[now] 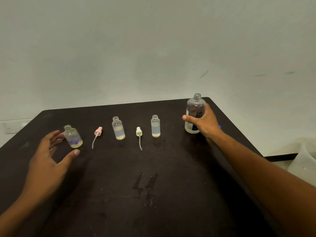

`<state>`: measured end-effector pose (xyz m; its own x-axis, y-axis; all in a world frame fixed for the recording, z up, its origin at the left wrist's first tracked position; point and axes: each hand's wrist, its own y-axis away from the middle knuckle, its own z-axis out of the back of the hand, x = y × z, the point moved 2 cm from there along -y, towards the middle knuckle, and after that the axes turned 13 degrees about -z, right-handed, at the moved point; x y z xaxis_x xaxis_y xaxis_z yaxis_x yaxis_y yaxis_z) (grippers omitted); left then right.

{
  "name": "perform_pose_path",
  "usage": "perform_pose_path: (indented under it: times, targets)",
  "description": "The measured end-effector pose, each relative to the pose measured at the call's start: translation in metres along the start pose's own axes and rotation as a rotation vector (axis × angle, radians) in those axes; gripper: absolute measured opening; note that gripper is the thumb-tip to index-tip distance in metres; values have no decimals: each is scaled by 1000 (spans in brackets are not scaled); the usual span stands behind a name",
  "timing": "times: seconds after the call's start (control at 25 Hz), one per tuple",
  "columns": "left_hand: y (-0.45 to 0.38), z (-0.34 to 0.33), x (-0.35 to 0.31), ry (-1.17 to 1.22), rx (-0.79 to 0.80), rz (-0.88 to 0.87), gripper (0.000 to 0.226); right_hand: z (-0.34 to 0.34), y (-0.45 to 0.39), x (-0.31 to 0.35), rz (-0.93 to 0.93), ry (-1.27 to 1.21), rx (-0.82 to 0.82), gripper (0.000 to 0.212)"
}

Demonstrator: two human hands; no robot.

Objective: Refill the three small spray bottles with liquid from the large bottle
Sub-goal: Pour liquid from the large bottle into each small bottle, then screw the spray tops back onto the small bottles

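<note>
Two hands apart: right hand (204, 123) grips large bottle (195, 113) (uncapped); left hand (49, 156) spread beside leftmost small bottle (73, 136)

three small clear plastic spray bottles (118, 128) stand uncapped, part-filled, in a row; my right hand (204, 124) grips the large clear uncapped bottle (195, 112), upright.

Dark table (119, 185), pale, perhaps scuffed wall (136, 48)
</note>
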<state>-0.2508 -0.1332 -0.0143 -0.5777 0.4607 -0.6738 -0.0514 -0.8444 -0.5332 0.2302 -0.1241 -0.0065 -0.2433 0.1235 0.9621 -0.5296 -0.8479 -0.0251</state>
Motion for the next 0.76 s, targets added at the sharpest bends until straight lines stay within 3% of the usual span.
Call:
perform_pose_path:
  times: [0.24,0.44,0.76]
  targets:
    - [21,22,-35,25,-5,-41,78,14,40,3,-133,76,-45,112]
    - [41,23,-68,86,12,-72,73,26,99,23,-48,76,-145,111]
    - [54,-6,-96,215,145,-64,75,-27,142,44,-20,-3,116,101]
